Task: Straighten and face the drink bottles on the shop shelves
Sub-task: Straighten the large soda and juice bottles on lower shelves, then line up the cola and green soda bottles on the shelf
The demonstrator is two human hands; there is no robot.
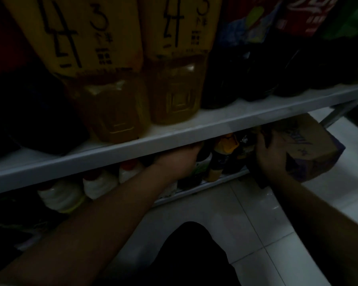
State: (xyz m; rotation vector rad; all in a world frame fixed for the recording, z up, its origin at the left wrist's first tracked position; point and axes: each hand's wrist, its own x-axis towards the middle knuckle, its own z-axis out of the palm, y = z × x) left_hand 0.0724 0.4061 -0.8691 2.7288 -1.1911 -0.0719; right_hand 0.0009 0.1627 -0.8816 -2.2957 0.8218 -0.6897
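The scene is dim. My left hand (pixel 182 159) reaches under the upper shelf (pixel 174 139) into the bottom shelf; its fingers are hidden behind the shelf edge. Just right of it stands a bottle with an orange-yellow label (pixel 221 157). My right hand (pixel 275 153) rests at the right end of the bottom shelf, against a cardboard box (pixel 310 149); what its fingers hold is too dark to tell. White bottles with red caps (pixel 99 184) lie in a row on the bottom shelf at left. Two tall yellow drink bottles (pixel 112 96) stand on the upper shelf.
Dark cola-type bottles (pixel 256 75) fill the upper shelf's right side. The bottom shelf's white front rail (pixel 194 193) runs just above the white tiled floor (pixel 256 223). My dark-clothed knee (pixel 192 254) is low in the middle.
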